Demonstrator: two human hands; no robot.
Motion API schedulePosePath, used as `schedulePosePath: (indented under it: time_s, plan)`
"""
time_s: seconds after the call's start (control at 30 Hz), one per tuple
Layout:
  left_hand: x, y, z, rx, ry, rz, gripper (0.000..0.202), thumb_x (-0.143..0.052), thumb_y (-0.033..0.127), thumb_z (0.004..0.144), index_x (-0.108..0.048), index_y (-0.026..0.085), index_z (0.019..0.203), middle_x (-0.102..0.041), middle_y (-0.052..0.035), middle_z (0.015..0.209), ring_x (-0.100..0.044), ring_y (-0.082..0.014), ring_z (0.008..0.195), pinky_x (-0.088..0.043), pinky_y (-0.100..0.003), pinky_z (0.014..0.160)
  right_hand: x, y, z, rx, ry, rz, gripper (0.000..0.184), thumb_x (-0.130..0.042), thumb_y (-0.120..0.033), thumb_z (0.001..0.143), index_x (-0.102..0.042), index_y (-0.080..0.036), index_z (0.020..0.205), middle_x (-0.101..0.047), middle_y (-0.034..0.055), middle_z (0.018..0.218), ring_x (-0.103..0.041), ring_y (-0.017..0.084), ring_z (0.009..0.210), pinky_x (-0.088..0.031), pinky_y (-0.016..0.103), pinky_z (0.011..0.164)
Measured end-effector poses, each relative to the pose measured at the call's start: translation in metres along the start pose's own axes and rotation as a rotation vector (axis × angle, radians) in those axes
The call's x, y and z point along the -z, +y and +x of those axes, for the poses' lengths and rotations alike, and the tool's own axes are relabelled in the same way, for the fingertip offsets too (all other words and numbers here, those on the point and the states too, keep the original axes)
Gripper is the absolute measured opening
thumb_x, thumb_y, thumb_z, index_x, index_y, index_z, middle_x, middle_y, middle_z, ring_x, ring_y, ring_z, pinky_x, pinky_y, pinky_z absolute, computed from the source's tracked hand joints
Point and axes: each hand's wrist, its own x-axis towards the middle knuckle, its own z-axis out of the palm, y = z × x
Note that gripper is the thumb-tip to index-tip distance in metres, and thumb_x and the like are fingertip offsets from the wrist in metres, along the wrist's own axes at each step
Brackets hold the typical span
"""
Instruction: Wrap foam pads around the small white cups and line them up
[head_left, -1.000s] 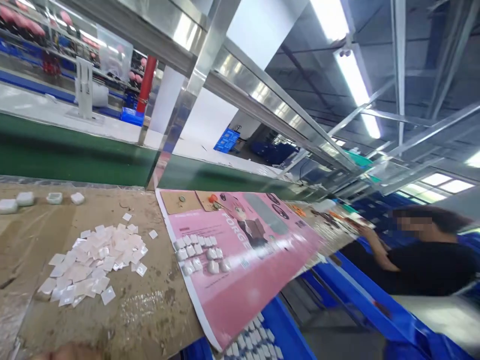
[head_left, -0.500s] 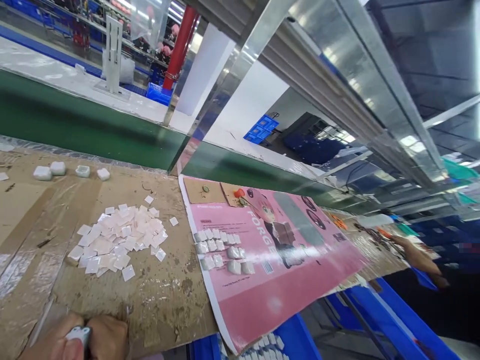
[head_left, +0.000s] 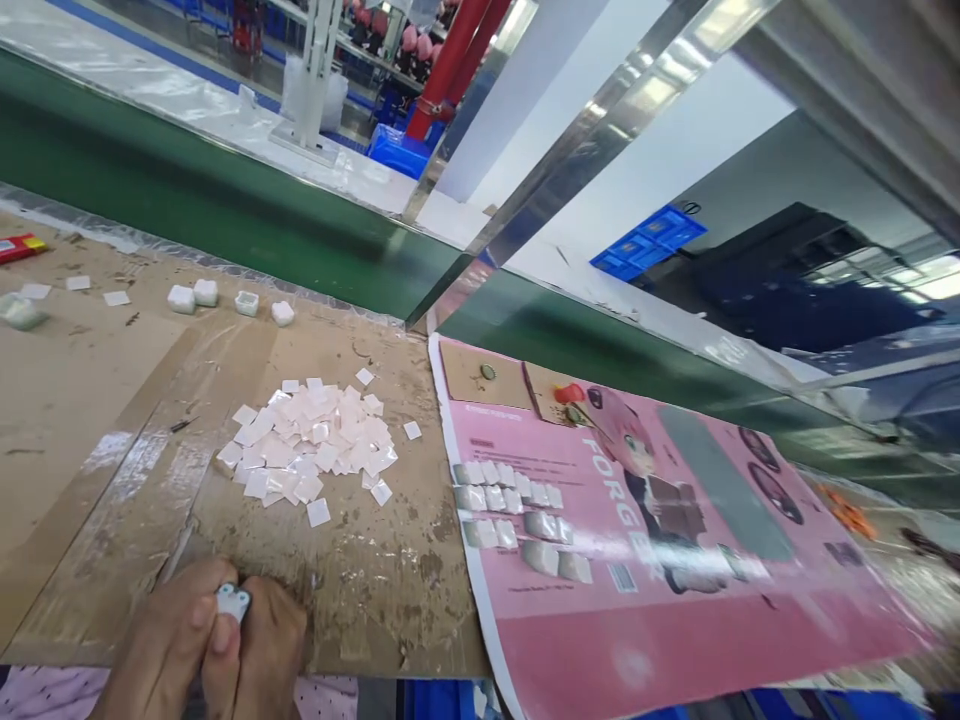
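Observation:
My left hand [head_left: 161,650] and my right hand [head_left: 262,650] are pressed together at the near edge of the cardboard-covered bench [head_left: 90,400]. Both pinch one small white square piece [head_left: 233,602] between thumbs and fingers. Just beyond them lies a heap of several thin white squares [head_left: 311,445]. To the right, a pink poster [head_left: 645,560] carries rows of small white caps [head_left: 510,500].
Several small white blocks [head_left: 225,298] sit in a row near the bench's far edge, before a green conveyor belt [head_left: 225,220]. A red item [head_left: 19,247] lies far left. A slanted metal frame post [head_left: 555,170] rises behind the poster. Blue crates [head_left: 649,235] stand beyond.
The view has tilted down and swung left, so the co-worker at the right is out of sight. My hands have come up into view, clasped on the white piece.

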Motion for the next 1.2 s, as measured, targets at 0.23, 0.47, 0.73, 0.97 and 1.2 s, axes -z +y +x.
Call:
schedulePosePath:
  time_s: [0.23, 0.47, 0.73, 0.97, 1.2]
  plan:
    - [0.006, -0.008, 0.006, -0.113, -0.059, -0.022, 0.047, -0.029, 0.05, 0.101, -0.046, 0.021, 0.068, -0.047, 0.0013, 0.062, -0.046, -0.0147, 0.056, -0.038, -0.026, 0.054, 0.017, -0.003, 0.013, 0.091, -0.232, -0.036, 0.053, -0.013, -0.035, 0.105, -0.05, -0.02, 0.07, -0.058, 0.0007, 0.056, -0.057, 0.015, 0.046, -0.032, 0.03, 0.041]
    - [0.006, 0.0, 0.007, -0.142, -0.038, 0.013, 0.049, -0.026, 0.05, 0.102, -0.044, 0.021, 0.067, -0.045, 0.0022, 0.061, -0.044, -0.014, 0.055, -0.036, -0.026, 0.053, 0.02, -0.004, 0.011, 0.075, -0.262, -0.029, 0.048, -0.018, -0.035, 0.105, -0.05, -0.02, 0.073, -0.058, 0.001, 0.059, -0.058, 0.015, 0.05, -0.033, 0.028, 0.044]
    - [0.008, 0.007, 0.009, -0.176, -0.033, 0.021, 0.05, -0.027, 0.051, 0.102, -0.044, 0.02, 0.066, -0.047, 0.0021, 0.059, -0.044, -0.0134, 0.052, -0.036, -0.025, 0.05, 0.022, -0.002, 0.011, 0.063, -0.308, -0.013, 0.049, -0.017, -0.036, 0.105, -0.047, -0.021, 0.07, -0.057, 0.0007, 0.058, -0.056, 0.015, 0.048, -0.032, 0.028, 0.044]
    - [0.008, 0.006, 0.009, -0.177, -0.043, 0.02, 0.049, -0.027, 0.048, 0.102, -0.044, 0.02, 0.065, -0.047, 0.0021, 0.058, -0.046, -0.0135, 0.052, -0.037, -0.025, 0.051, 0.023, -0.003, 0.01, 0.046, -0.298, -0.019, 0.048, -0.018, -0.033, 0.106, -0.052, -0.021, 0.073, -0.059, 0.0018, 0.059, -0.057, 0.017, 0.051, -0.035, 0.031, 0.046]
    - [0.007, 0.012, 0.006, -0.124, -0.061, 0.023, 0.052, -0.019, 0.052, 0.102, -0.046, 0.022, 0.07, -0.049, 0.0027, 0.061, -0.047, -0.0145, 0.054, -0.038, -0.026, 0.052, 0.019, 0.0, 0.007, -0.049, -0.259, 0.18, 0.051, -0.018, -0.03, 0.105, -0.057, -0.023, 0.074, -0.057, 0.003, 0.059, -0.055, 0.019, 0.05, -0.033, 0.033, 0.046]
